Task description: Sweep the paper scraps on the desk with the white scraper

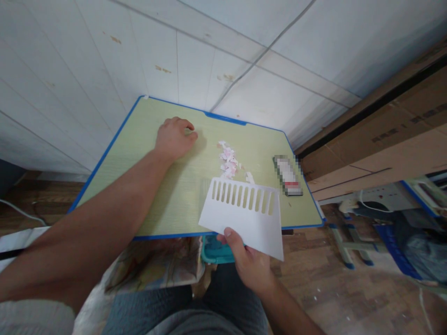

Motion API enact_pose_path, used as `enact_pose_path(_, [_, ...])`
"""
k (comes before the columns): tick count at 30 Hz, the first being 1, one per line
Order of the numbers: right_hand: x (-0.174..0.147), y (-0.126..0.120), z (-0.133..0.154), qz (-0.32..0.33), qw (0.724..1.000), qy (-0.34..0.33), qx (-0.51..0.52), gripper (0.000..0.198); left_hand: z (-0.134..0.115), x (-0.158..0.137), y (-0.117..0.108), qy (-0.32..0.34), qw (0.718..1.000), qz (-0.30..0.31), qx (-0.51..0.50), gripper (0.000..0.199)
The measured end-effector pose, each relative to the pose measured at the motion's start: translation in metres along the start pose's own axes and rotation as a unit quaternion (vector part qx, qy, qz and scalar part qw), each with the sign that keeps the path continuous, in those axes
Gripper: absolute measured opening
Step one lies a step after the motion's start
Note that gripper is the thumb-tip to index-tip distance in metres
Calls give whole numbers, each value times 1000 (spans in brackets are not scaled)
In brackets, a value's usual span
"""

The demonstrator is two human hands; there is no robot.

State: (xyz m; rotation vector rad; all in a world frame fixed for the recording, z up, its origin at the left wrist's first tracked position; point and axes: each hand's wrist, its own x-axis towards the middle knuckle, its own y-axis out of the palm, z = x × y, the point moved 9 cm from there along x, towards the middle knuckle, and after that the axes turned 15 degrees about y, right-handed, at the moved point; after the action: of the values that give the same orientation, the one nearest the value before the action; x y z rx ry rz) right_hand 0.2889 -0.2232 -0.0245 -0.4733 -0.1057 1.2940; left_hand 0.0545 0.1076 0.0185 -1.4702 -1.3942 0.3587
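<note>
Worktop (251, 144): one, pale green, blue rim all round, far edge close to the white wall (195, 60).

Left hand (176, 138): mine, over the far left part of the worktop, fingers half curled, thumb and forefinger apart with a gap between them. Whether the hidden fingers hold anything, I cannot tell.

Right hand (249, 265): mine, at the front edge, gripping a card, thumb on its upper face.

Card (237, 223): one, white, a row of long slots along its far side. I hold it over the front edge, right of the middle, its near corner reaching out past the rim. Slotted side faces the scraps.

Paper scraps (228, 160): one loose heap, white and pinkish, torn small, about the middle of the worktop, between my left hand and the card. A few pieces lie apart, just beside the slots.

Phone (288, 176): one, face pixelated, lying near the right edge.

Basket (218, 251): one, teal, below the front edge, partly hidden by my right hand.

Cardboard boxes (370, 125): brown, beyond the right edge.

Cable (258, 59): one, grey, running up the wall from behind the far edge.
</note>
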Motion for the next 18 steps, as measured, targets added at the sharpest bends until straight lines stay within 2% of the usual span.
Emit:
enact_pose_path(6, [-2,5,-1,5,999,-36,6,41,1,1,1,4,1000,-18,-3,34])
enact_pose_path(12, [-3,5,-1,14,999,-17,26,38,2,0,2,3,1000,-14,-7,38])
enact_pose_path(15, [8,-11,1,-29,998,8,56,39,3,0,2,5,1000,-18,-6,38])
enact_pose_path(18, [28,-40,9,-116,990,12,85,44,3,0,2,8,1000,-24,-8,37])
